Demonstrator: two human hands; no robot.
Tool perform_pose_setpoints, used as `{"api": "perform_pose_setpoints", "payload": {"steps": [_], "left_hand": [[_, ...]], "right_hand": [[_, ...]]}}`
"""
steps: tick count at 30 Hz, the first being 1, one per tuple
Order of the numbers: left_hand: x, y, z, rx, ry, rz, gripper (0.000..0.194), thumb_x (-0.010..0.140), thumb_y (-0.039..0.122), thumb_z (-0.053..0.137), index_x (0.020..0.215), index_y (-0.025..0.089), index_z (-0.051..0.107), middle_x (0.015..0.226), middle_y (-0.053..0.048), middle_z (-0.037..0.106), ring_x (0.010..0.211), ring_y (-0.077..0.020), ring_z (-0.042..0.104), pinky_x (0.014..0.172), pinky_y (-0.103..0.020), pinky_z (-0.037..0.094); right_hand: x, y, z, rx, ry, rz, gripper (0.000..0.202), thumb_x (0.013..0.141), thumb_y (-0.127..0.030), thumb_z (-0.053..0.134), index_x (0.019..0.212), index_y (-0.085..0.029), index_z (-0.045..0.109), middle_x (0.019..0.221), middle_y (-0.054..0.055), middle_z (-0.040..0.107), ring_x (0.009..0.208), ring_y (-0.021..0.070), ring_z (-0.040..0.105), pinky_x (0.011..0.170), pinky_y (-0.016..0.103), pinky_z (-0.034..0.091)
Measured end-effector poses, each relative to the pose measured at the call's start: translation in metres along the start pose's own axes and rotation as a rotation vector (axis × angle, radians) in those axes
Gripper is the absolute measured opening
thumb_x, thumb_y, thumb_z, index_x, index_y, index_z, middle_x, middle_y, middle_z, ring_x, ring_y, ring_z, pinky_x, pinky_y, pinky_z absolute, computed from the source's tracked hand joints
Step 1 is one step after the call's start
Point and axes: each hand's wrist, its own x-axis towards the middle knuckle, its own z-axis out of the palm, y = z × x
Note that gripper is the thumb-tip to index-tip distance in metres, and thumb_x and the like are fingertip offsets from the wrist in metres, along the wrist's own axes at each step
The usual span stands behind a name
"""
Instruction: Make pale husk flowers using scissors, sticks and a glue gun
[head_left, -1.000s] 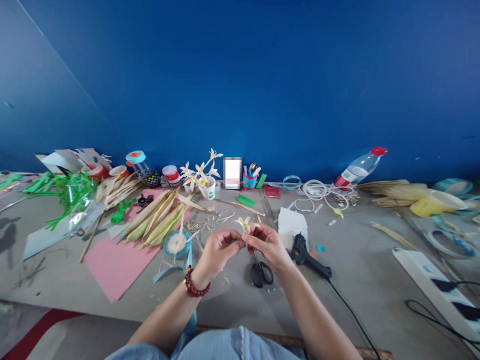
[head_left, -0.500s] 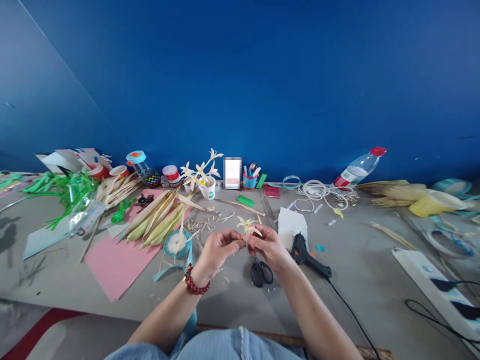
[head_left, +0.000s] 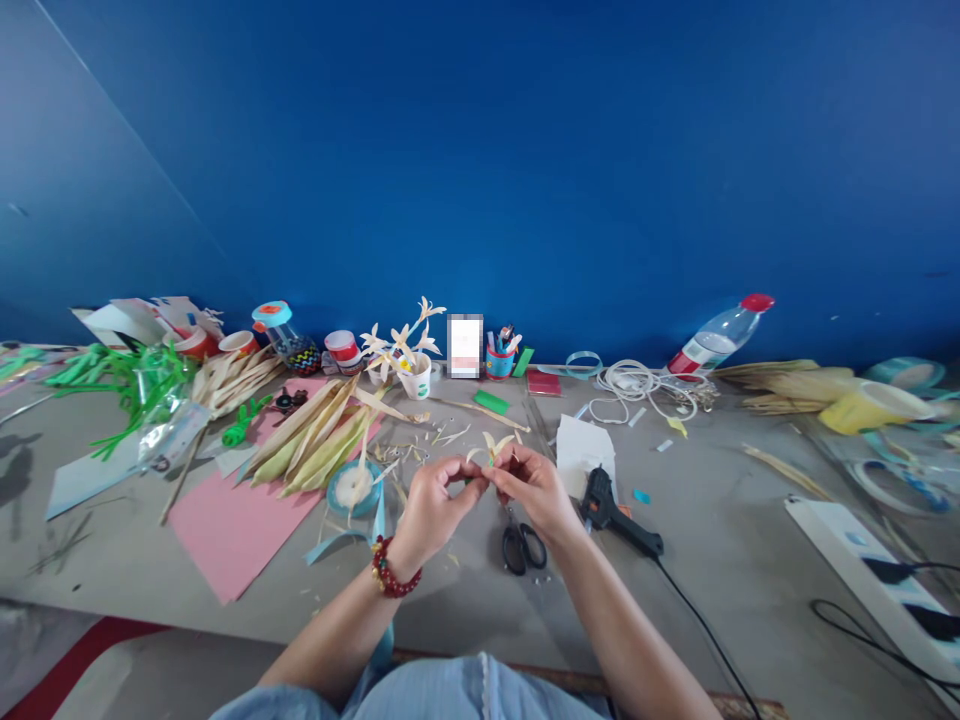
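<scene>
Between my two hands is a small pale-yellow husk flower, its petals fanning up above the fingertips. My left hand, with a red bead bracelet at the wrist, pinches it low at its base. From the other side my right hand grips it too, fingers closed over part of the petals. The stem end is hidden by my fingers. Black-handled scissors lie on the table just below my right hand. A black glue gun rests to its right, beside a white paper.
To the left lie corn husks on pink paper and a blue ribbon roll. Behind stand a white cup of husk flowers and a pen holder. A bottle leans at right, near a power strip.
The flower has turned a little in my fingers, so fewer petals show on the right. My right fingers have moved up over it; both hands stay in nearly the same place.
</scene>
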Motion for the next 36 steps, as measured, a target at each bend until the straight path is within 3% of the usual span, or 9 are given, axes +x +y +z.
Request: {"api": "perform_pose_setpoints", "payload": {"steps": [5, 8, 15, 19, 30, 33, 36], "left_hand": [[0.003, -0.002, 0.0, -0.48, -0.176, -0.22, 0.023, 0.074, 0.035, 0.078, 0.076, 0.015, 0.068, 0.07, -0.002, 0.068, 0.069, -0.015, 0.061, 0.07, -0.026, 0.045], [0.003, -0.005, 0.0, -0.577, -0.2, -0.286, 0.025, 0.069, 0.034, 0.083, 0.073, 0.014, 0.068, 0.067, -0.001, 0.066, 0.066, -0.0126, 0.059, 0.069, -0.024, 0.044], [0.003, -0.008, 0.001, -0.346, -0.073, -0.217, 0.021, 0.072, 0.031, 0.079, 0.075, 0.012, 0.07, 0.068, -0.002, 0.066, 0.064, -0.0119, 0.056, 0.062, -0.022, 0.041], [0.002, -0.01, 0.0, -0.203, -0.063, -0.157, 0.014, 0.077, 0.027, 0.071, 0.077, 0.013, 0.07, 0.068, -0.002, 0.067, 0.063, -0.013, 0.057, 0.059, -0.022, 0.041], [-0.001, -0.004, 0.001, 0.146, 0.073, 0.065, 0.009, 0.081, 0.023, 0.066, 0.075, 0.017, 0.07, 0.077, -0.005, 0.072, 0.074, -0.0195, 0.065, 0.072, -0.027, 0.049], [-0.001, -0.005, 0.001, 0.085, 0.04, 0.034, 0.009, 0.081, 0.023, 0.065, 0.076, 0.017, 0.07, 0.076, -0.005, 0.071, 0.072, -0.0183, 0.063, 0.07, -0.027, 0.047], [0.0, -0.006, 0.001, -0.173, -0.073, -0.096, 0.013, 0.081, 0.028, 0.068, 0.078, 0.015, 0.069, 0.071, -0.004, 0.067, 0.067, -0.0158, 0.059, 0.065, -0.025, 0.044]], "right_hand": [[-0.003, -0.003, -0.005, 0.059, -0.123, 0.05, 0.028, 0.07, -0.039, 0.083, 0.076, -0.018, 0.065, 0.073, 0.001, 0.065, 0.056, 0.0105, 0.053, 0.05, 0.022, 0.044], [-0.003, -0.002, -0.009, 0.112, -0.189, 0.093, 0.027, 0.071, -0.037, 0.082, 0.075, -0.018, 0.064, 0.07, 0.0, 0.063, 0.055, 0.0103, 0.053, 0.049, 0.022, 0.044], [-0.001, 0.001, -0.008, 0.08, -0.108, 0.075, 0.029, 0.07, -0.039, 0.082, 0.074, -0.019, 0.061, 0.061, -0.004, 0.056, 0.047, 0.0081, 0.047, 0.046, 0.021, 0.042], [0.0, 0.001, -0.006, 0.046, -0.086, 0.051, 0.029, 0.071, -0.039, 0.082, 0.073, -0.019, 0.061, 0.057, -0.005, 0.053, 0.046, 0.0084, 0.046, 0.046, 0.021, 0.041], [0.002, 0.007, -0.005, -0.032, -0.038, -0.032, 0.027, 0.073, -0.04, 0.079, 0.074, -0.019, 0.063, 0.06, -0.004, 0.054, 0.051, 0.0097, 0.048, 0.048, 0.022, 0.041], [0.001, 0.005, -0.004, -0.034, -0.033, -0.04, 0.027, 0.073, -0.039, 0.08, 0.074, -0.019, 0.062, 0.06, -0.004, 0.055, 0.052, 0.0095, 0.048, 0.048, 0.021, 0.041], [0.0, 0.0, -0.004, 0.007, -0.064, -0.016, 0.027, 0.072, -0.038, 0.081, 0.073, -0.018, 0.063, 0.063, -0.003, 0.056, 0.053, 0.01, 0.048, 0.048, 0.022, 0.042]]}}
